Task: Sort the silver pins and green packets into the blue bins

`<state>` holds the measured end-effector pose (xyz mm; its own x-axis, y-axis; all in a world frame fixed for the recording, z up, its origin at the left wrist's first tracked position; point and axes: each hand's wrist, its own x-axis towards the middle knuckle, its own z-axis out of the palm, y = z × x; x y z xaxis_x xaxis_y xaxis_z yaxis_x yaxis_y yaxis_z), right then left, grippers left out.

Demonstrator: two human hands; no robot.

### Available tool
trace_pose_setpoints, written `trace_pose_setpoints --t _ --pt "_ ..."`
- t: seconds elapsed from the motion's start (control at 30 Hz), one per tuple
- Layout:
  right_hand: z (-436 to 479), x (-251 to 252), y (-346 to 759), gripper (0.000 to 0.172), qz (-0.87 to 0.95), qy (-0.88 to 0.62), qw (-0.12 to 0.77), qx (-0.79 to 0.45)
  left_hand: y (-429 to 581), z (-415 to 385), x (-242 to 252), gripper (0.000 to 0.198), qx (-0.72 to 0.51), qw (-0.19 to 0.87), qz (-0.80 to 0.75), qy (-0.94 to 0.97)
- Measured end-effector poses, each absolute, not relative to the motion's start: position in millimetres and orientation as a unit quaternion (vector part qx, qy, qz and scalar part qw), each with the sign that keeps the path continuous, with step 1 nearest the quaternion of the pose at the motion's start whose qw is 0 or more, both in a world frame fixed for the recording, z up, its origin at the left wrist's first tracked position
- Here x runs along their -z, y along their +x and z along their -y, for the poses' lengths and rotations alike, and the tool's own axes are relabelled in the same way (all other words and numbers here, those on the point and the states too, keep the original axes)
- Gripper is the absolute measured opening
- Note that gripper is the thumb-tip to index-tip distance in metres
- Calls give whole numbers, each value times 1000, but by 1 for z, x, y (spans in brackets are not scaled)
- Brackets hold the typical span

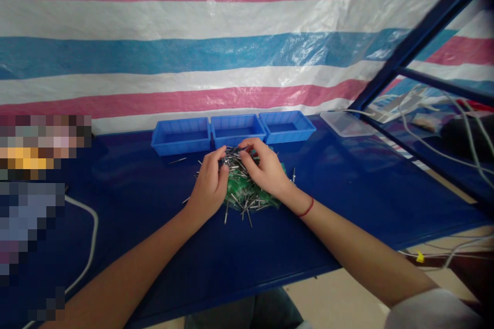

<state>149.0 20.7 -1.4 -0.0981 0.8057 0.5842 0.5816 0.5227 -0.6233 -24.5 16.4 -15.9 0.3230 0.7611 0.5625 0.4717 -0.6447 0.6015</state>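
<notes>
Our left hand [208, 185] and right hand [266, 170] curl around a heap of pins [242, 196] at the table [347, 190] centre, fingertips pinching pins at its top. Three blue bins [236, 140] stand just beyond at twelve o'clock. Bare tabletop opens at three and nine; the near edge runs at six.

Three blue bins [180, 146], one clear plastic tray [345, 124], and one heap of metal pins [247, 200].
</notes>
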Motion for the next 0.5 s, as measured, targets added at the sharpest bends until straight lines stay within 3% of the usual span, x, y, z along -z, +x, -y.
trace_pose_setpoints --t 0.17,0.37,0.5 --pt "-16 -3 154 21 811 -433 386 -78 -24 -12 10 39 -422 179 -377 805" --pt "-9 -8 160 51 869 -396 296 -35 -26 -12 10 39 -464 236 -386 761" --pt "-3 -13 162 39 891 -364 269 -18 -25 -13 12 44 -487 273 -393 731"
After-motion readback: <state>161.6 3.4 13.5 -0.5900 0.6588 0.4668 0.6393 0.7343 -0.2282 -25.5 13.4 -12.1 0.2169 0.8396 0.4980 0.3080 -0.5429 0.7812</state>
